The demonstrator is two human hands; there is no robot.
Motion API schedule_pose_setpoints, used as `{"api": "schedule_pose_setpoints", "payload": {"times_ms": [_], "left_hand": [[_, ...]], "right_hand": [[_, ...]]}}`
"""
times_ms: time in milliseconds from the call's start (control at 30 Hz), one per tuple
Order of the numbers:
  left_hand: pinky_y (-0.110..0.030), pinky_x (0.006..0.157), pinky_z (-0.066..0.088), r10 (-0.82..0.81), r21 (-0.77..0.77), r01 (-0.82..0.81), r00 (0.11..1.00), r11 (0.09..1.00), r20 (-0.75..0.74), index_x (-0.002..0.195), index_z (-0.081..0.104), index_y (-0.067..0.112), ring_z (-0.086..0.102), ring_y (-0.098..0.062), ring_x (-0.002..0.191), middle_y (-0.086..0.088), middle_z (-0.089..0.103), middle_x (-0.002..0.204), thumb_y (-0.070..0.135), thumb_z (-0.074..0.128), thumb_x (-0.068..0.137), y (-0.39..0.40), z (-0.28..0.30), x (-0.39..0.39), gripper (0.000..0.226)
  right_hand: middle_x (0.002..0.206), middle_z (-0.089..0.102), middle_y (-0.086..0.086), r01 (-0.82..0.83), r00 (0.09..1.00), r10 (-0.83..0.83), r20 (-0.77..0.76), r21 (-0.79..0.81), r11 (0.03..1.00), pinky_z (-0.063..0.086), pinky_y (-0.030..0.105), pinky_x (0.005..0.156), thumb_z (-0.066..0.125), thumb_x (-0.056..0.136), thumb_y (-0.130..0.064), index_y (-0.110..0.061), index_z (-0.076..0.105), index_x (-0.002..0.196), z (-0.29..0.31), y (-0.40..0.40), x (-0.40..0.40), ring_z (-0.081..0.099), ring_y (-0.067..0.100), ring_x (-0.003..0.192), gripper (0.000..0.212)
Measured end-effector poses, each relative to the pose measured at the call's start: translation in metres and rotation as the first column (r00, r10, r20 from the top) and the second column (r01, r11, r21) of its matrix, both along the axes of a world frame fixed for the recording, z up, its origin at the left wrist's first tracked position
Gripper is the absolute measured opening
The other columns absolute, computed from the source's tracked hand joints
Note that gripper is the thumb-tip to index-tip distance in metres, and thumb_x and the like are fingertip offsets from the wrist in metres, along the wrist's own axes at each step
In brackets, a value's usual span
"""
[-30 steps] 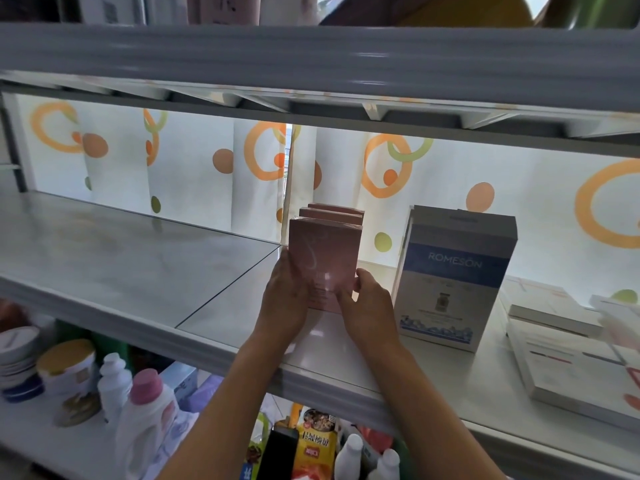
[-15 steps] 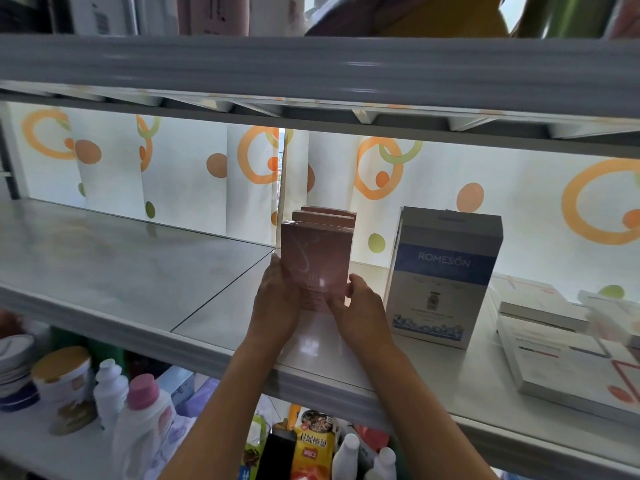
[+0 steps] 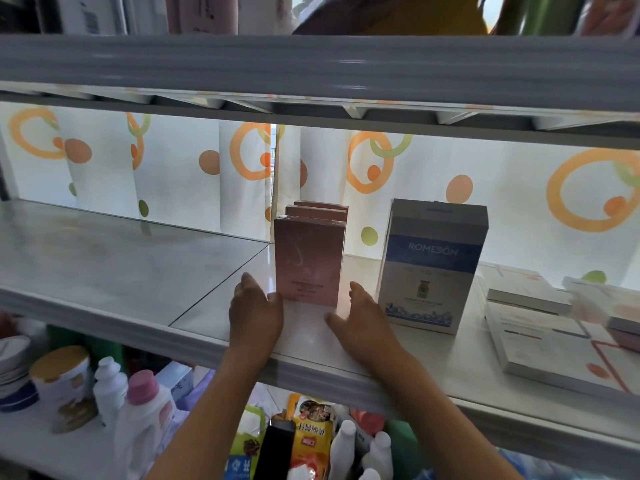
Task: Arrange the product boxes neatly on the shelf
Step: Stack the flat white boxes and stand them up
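Observation:
Three pink boxes stand upright in a row, one behind the other, on the grey shelf (image 3: pixel 104 268); the front pink box (image 3: pixel 308 261) faces me. My left hand (image 3: pixel 254 313) rests on the shelf at the box's lower left corner, thumb tip next to it. My right hand (image 3: pixel 360 320) lies on the shelf just right of the box, fingers relaxed, apart from it. Neither hand holds anything. A taller white and blue box (image 3: pixel 431 268) stands upright to the right.
Flat white boxes (image 3: pixel 540 327) lie stacked at the shelf's right end. A curtain with orange circles hangs behind. An upper shelf edge (image 3: pixel 311 71) runs overhead. Bottles (image 3: pixel 145 420) and packets fill the lower shelf.
Both hands have let go of the front pink box and dropped down to the shelf on either side of it. The box now stands on its own.

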State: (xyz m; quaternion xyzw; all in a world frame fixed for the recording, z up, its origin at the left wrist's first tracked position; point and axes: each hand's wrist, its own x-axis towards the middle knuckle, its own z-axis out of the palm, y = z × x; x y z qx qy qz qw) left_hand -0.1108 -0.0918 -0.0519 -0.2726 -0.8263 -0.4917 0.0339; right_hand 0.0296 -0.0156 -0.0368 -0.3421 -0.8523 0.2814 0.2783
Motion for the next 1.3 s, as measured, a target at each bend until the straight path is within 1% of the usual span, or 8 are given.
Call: {"api": "schedule_pose_setpoints", "payload": {"times_ms": [100,200,367,433,600,733,933,1300], "left_hand": [[-0.034,0.091,0.045,0.003,-0.028,-0.004,0.999,1.0,-0.052,0.13,0.048,0.001,0.058,-0.031,0.112,-0.017,0.06,0.127,0.017,0.055,0.092,-0.019,-0.003,0.02,0.042],[-0.025,0.087,0.04,-0.093,0.031,0.099,0.986,0.995,-0.14,0.125,0.058,0.011,0.062,-0.025,0.106,-0.007,0.065,0.122,0.014,0.054,0.094,-0.025,-0.006,0.06,0.032],[-0.021,0.094,0.037,-0.297,0.15,0.346,0.914,0.926,-0.276,0.119,0.063,0.014,0.061,-0.019,0.109,-0.003,0.065,0.122,0.005,0.055,0.092,0.0,-0.019,0.125,0.03],[-0.02,0.095,0.037,-0.372,0.126,0.439,0.856,0.889,-0.36,0.118,0.064,0.014,0.062,-0.019,0.108,-0.004,0.066,0.119,0.001,0.056,0.09,0.017,-0.018,0.145,0.031],[-0.023,0.098,0.043,-0.542,0.055,0.628,0.709,0.776,-0.452,0.118,0.061,0.017,0.061,-0.014,0.109,-0.004,0.065,0.119,0.005,0.059,0.09,0.058,-0.002,0.203,0.031],[-0.006,0.095,0.034,-0.621,0.036,0.72,0.622,0.693,-0.478,0.121,0.06,0.02,0.056,-0.004,0.11,0.002,0.063,0.123,0.007,0.055,0.093,0.087,0.015,0.249,0.031],[-0.026,0.103,0.043,-0.729,-0.055,0.805,0.502,0.59,-0.464,0.125,0.06,0.021,0.057,-0.016,0.118,0.002,0.059,0.131,0.013,0.054,0.095,0.139,0.043,0.313,0.031],[-0.03,0.095,0.042,-0.863,-0.423,0.753,0.415,0.504,-0.289,0.122,0.063,0.019,0.056,-0.021,0.112,-0.005,0.059,0.126,0.028,0.052,0.096,0.263,0.052,0.345,0.029]], "right_hand": [[0.151,0.04,-0.001,-0.031,0.993,0.022,0.117,0.075,0.997,0.032,0.022,0.102,0.06,0.094,-0.031,-0.019,0.033,0.148,-0.006,-0.008,0.023,0.041,0.016,0.134,0.062],[0.151,0.041,-0.009,-0.033,0.987,0.006,0.163,0.163,0.986,0.027,0.022,0.109,0.058,0.094,-0.038,-0.025,0.048,0.139,-0.012,-0.014,0.05,0.039,0.01,0.136,0.048],[0.14,0.051,-0.011,0.055,0.993,-0.081,0.084,0.275,0.96,0.031,0.014,0.104,0.057,0.096,-0.031,-0.027,0.055,0.131,-0.004,-0.005,0.116,0.046,0.009,0.128,0.035],[0.134,0.055,-0.008,0.11,0.988,-0.142,0.069,0.337,0.935,0.026,0.003,0.095,0.058,0.095,-0.023,-0.024,0.059,0.126,-0.003,0.009,0.147,0.049,0.01,0.124,0.031],[0.131,0.058,-0.007,0.29,0.95,-0.312,-0.003,0.377,0.88,0.022,0.002,0.094,0.059,0.094,-0.014,-0.022,0.065,0.12,-0.004,0.048,0.219,0.05,0.008,0.122,0.028],[0.117,0.066,-0.002,0.42,0.907,-0.394,-0.149,0.376,0.826,0.035,0.013,0.094,0.063,0.088,-0.006,-0.017,0.069,0.109,-0.005,0.079,0.269,0.058,0.013,0.11,0.025],[0.103,0.068,0.002,0.628,0.767,-0.544,-0.34,0.221,0.746,0.05,0.027,0.092,0.059,0.089,-0.006,-0.014,0.069,0.099,-0.004,0.14,0.328,0.062,0.017,0.098,0.016],[0.146,0.042,0.016,0.78,0.626,-0.775,-0.09,0.076,0.621,0.04,0.046,0.108,0.045,0.098,-0.043,-0.019,0.04,0.145,-0.007,0.236,0.367,0.042,0.032,0.131,0.052]]}}
